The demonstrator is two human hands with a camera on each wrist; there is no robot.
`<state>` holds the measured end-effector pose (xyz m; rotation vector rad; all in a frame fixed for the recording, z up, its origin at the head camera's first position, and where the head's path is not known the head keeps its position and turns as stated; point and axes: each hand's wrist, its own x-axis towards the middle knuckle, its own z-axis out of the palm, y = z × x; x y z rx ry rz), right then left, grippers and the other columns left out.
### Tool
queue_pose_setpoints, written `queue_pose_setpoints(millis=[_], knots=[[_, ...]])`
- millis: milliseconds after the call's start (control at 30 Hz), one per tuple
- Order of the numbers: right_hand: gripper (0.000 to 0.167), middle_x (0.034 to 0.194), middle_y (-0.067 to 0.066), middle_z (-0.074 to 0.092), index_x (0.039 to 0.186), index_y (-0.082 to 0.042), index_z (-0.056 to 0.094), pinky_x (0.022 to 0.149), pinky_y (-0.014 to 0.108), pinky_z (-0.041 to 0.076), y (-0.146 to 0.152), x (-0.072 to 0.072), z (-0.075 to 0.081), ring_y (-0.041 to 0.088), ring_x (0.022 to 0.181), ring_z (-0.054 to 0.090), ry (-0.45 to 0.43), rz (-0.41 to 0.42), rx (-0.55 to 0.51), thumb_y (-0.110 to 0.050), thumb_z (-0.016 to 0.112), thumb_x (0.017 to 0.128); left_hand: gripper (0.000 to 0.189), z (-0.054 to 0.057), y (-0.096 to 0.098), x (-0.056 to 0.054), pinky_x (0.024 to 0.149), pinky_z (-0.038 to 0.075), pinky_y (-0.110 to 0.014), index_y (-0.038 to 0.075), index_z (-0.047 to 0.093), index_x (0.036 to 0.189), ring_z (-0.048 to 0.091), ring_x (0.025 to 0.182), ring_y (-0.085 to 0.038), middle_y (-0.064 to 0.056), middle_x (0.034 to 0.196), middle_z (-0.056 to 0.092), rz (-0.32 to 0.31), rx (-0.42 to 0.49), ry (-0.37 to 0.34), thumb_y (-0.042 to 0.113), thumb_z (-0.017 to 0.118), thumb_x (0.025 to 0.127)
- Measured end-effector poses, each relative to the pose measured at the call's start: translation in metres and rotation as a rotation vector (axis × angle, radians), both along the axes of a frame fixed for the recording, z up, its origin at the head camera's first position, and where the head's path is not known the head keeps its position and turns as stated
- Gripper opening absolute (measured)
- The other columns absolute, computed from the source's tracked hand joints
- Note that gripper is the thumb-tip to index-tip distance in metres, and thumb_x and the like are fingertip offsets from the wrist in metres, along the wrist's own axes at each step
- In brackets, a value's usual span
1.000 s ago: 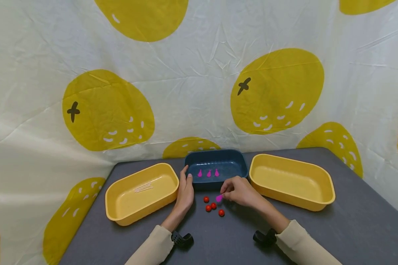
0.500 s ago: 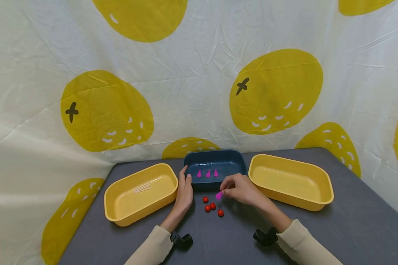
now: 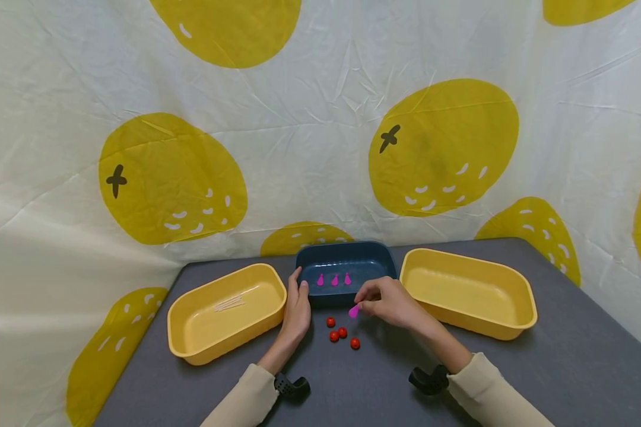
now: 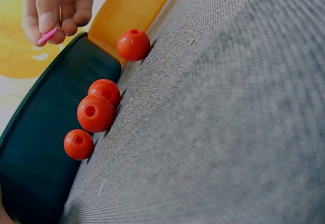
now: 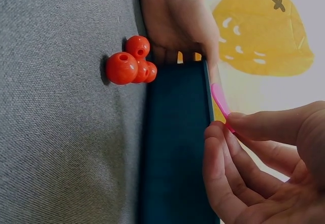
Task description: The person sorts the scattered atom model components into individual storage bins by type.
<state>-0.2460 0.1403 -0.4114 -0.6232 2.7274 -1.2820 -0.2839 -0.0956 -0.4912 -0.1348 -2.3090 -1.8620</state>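
My right hand pinches a flat pink teardrop-shaped piece between thumb and fingertips, in front of the dark blue tray's near wall. The right wrist view shows the thin pink piece edge-on, its narrow end at the fingertips. Relaxed, nearly straight fingers of my left hand rest against the left end of the dark blue tray. Inside lie three similar pink pieces in a row. Several round red beads with holes sit on the grey cloth between my hands; the left wrist view shows one red bead apart.
A yellow tray at the left holds several thin pale sticks. Another yellow tray stands at the right, close beside the blue one. Behind the grey-covered table hangs a white curtain with yellow fruit prints.
My right hand has lifted the pink piece slightly, toward the blue tray's near wall, and the piece has turned a little. The left hand, trays and beads stay in place.
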Motion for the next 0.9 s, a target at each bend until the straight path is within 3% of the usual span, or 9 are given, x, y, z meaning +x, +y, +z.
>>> queue_pose_setpoints(millis=[900], knots=[[0.009,0.085,0.003,0.074,0.101,-0.006,0.075,0.066,0.028,0.056,0.0078,-0.0028,0.0028,0.015,0.071,0.063,-0.007,-0.028,-0.068,-0.009,0.072,0.093,0.054,-0.0009,0.0021,0.0003,0.128,0.016,-0.060,0.019,0.026,0.163,0.024,0.158,-0.030,-0.005,0.171,0.025,0.009,-0.010,-0.005,0.038,0.032,0.113]])
